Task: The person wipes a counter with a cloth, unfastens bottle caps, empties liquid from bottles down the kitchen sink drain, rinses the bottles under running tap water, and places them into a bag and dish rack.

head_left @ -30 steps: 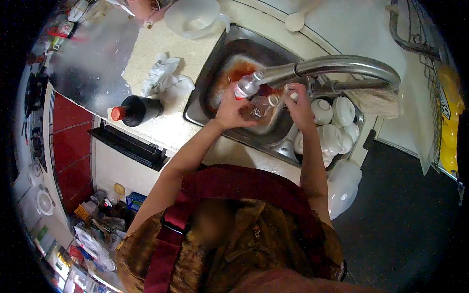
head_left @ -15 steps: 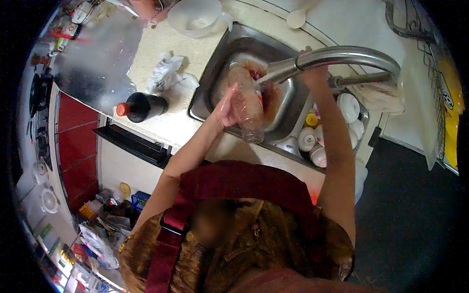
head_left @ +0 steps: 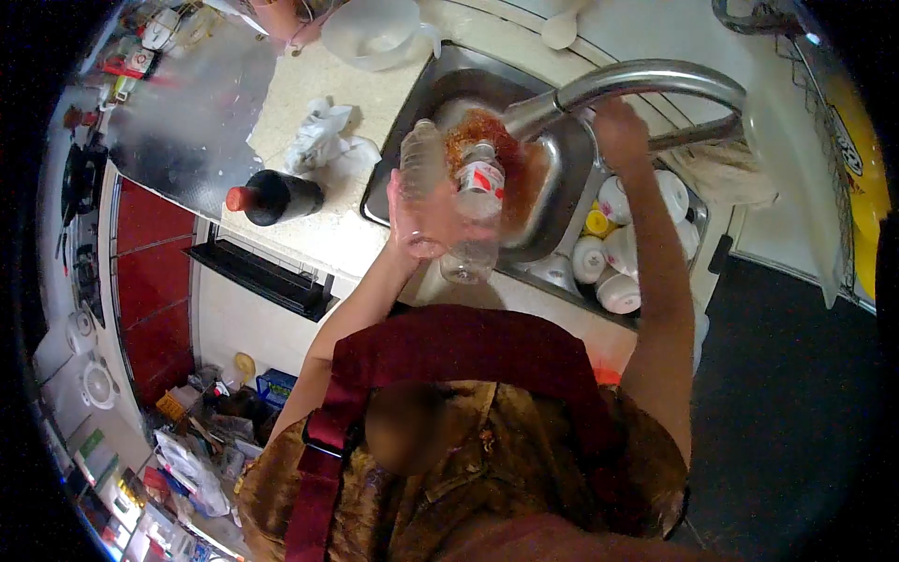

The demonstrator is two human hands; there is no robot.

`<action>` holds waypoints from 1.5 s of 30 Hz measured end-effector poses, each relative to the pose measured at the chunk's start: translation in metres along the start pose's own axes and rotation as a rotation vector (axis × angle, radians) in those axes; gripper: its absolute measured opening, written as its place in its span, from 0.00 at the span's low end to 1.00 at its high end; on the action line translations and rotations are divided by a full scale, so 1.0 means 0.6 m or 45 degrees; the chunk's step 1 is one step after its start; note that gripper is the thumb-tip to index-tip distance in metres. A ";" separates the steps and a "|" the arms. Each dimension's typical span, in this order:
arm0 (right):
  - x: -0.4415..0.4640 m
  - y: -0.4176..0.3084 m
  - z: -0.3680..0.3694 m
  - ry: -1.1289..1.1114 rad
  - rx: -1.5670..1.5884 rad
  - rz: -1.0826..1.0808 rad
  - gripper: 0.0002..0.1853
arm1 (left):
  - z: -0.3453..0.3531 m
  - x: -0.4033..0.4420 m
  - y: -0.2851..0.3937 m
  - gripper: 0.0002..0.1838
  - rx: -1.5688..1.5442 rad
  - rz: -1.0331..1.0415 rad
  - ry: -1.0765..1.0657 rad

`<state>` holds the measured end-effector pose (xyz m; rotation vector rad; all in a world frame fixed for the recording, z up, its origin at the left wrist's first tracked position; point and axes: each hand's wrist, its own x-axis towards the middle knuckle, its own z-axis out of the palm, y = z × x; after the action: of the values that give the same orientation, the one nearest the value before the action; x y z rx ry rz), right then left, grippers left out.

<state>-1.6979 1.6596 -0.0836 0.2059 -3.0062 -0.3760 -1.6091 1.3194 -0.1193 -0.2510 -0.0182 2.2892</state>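
My left hand is wrapped around a clear plastic bottle, tilted over the near left part of the sink. Right beside it is a second clear bottle with a red and white label; whether my left hand also supports this one, I cannot tell. Its mouth lies near the spout of the curved metal faucet. My right hand is closed behind the faucet, near its base, and what it grips is hidden. Reddish-brown foamy liquid covers part of the sink bottom.
A dark bottle with a red cap and a crumpled white cloth are on the counter to the left. Behind them is a translucent bowl. Several white cups and bowls fill the right basin. A light spoon lies behind the sink.
My left hand and its bottle have shifted left, and the labelled bottle now shows separately. My right hand has moved slightly, its fingers now more curled. The reddish-brown liquid looks foamier.
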 end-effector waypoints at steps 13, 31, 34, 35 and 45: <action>-0.173 -0.307 -0.030 -0.349 2.011 0.438 0.25 | -0.096 -0.068 0.042 0.44 0.877 0.043 0.059; -0.527 -0.360 -0.248 0.866 1.867 1.071 0.35 | 0.048 -0.086 -0.012 0.48 1.696 -0.621 -0.721; -0.674 -0.332 -0.353 1.018 1.424 1.234 0.30 | 0.077 -0.107 -0.096 0.48 1.551 -0.751 -0.838; -0.725 -0.329 -0.370 1.147 1.337 1.386 0.30 | 0.079 -0.110 -0.126 0.47 1.507 -0.798 -0.902; -1.137 -0.283 -0.311 1.510 0.357 2.111 0.29 | 0.093 -0.136 -0.466 0.42 1.357 -0.852 -1.193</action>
<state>-0.9830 1.5525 -0.0060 -1.3493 -1.2675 0.2820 -1.3599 1.4496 -0.0241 1.1798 0.5289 1.3069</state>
